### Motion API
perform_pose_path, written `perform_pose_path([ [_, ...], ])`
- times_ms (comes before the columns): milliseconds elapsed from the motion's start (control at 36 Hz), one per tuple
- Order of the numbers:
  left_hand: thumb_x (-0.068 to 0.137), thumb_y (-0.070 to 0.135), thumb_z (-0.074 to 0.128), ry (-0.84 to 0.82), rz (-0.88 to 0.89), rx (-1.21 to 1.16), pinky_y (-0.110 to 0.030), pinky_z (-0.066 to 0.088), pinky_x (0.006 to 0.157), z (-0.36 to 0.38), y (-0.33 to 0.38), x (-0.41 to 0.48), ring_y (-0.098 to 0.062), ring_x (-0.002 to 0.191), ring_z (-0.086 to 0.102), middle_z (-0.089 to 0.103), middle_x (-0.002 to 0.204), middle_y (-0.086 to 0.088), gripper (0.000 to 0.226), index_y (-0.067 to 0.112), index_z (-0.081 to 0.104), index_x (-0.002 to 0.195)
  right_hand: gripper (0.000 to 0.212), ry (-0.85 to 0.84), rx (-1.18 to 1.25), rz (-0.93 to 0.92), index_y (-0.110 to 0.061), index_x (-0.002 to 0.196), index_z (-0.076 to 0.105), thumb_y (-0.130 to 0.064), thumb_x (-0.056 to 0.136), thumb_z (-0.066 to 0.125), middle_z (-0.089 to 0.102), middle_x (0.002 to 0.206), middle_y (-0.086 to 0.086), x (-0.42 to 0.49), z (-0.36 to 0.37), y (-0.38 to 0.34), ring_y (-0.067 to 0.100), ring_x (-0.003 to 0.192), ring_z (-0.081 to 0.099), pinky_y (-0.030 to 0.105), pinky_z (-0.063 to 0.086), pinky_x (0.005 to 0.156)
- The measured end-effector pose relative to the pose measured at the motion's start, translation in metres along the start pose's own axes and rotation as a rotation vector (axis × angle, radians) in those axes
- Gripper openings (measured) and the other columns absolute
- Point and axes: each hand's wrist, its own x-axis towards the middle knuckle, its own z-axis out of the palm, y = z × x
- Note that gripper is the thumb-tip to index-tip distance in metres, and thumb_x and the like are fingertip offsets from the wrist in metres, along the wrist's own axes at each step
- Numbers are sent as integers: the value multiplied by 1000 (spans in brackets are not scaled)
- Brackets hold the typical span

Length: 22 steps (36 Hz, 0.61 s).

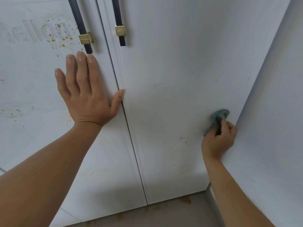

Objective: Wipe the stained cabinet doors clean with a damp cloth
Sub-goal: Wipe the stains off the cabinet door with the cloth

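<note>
A bunched blue-green cloth (218, 115) is pressed against the lower right part of the right cabinet door (172, 76), close to the door's outer edge, where a pale side panel (272, 112) begins. The cloth is gripped from below by the right hand (218, 141). Its fingers are curled around the lower end, so that only the upper fold shows above the knuckles. A few small brown specks (182, 138) are seen on the door just left of that hand, with fainter marks lower down.

The left hand (86, 95) is laid flat on the left cabinet door (32, 136), fingers straight and slightly spread, with nothing held. Its thumb is set at the seam between the two doors. Above and to the left of its fingertips, a spray of orange-brown stains (59, 36) is scattered over the left door. Faint outlined lettering (37, 32) is crossed by the spray. The letters "ellon" can be made out, and the start of the word is cut off at the frame's left edge.

Two dark ribbed handles, each ringed by a gold band, are mounted either side of the seam. The left handle (80, 25) ends just above the left hand's fingertips, and the right handle (117, 13) ends well above the thumb. Below the doors, a brown spill (186, 200) is spread on the beige floor (172, 217).
</note>
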Motion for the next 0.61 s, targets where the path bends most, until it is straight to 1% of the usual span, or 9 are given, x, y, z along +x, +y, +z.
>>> perform_pose_path([
  [83,96,66,50,6,2,8,-66,26,119,0,0,0,-44,149,29,34,161,-25,96,-2,29,159,42,28,23,22,-2,136,61,6,95,50,56,114,19,-20,16,-20,36,99,61,28,48,87],
  [139,96,66,50,6,-2,7,-66,26,119,0,0,0,-44,149,28,34,161,-25,95,-3,29,159,40,-21,32,-146,3,131,63,10,93,52,55,112,19,-43,22,-30,38,96,59,37,52,81],
  [250,95,66,50,11,0,12,-66,26,120,0,1,1,-43,149,27,34,160,-25,95,-3,31,158,27,-170,48,-559,5,119,70,8,97,53,56,111,13,-54,20,-35,34,93,57,37,52,77],
  [306,95,66,50,11,0,13,-65,26,120,0,1,0,-43,149,28,35,160,-25,95,-3,32,157,28,-124,41,-494,5,119,70,8,98,52,58,109,17,-44,17,-29,34,95,57,40,54,77],
  [389,95,66,50,16,-4,23,-65,27,120,0,1,0,-42,149,29,36,160,-25,94,-4,34,157,39,0,45,-132,4,125,67,16,91,54,58,110,21,-38,20,-25,37,99,60,44,57,85],
  [417,95,66,50,19,-4,25,-65,27,119,0,2,0,-42,149,29,36,159,-25,94,-4,35,156,40,16,43,-99,4,126,66,17,90,54,57,110,22,-41,23,-29,38,100,60,42,56,86],
  [472,96,66,49,20,-4,22,-65,28,119,-1,2,1,-42,148,29,37,159,-25,94,-4,35,156,39,-22,41,-213,5,126,66,19,91,53,57,109,22,-55,25,-37,38,98,58,38,53,84],
  [556,96,67,49,20,-9,18,-65,28,119,-1,2,0,-42,148,29,37,159,-25,94,-3,35,156,33,-208,33,-494,4,120,70,15,92,56,59,107,18,-76,22,-38,35,94,56,36,50,81],
  [611,96,66,49,23,-11,17,-65,27,119,-1,2,0,-42,148,29,38,159,-25,93,-3,35,156,32,-276,17,-592,2,115,73,16,89,62,63,102,19,-74,18,-39,33,91,55,36,51,79],
])
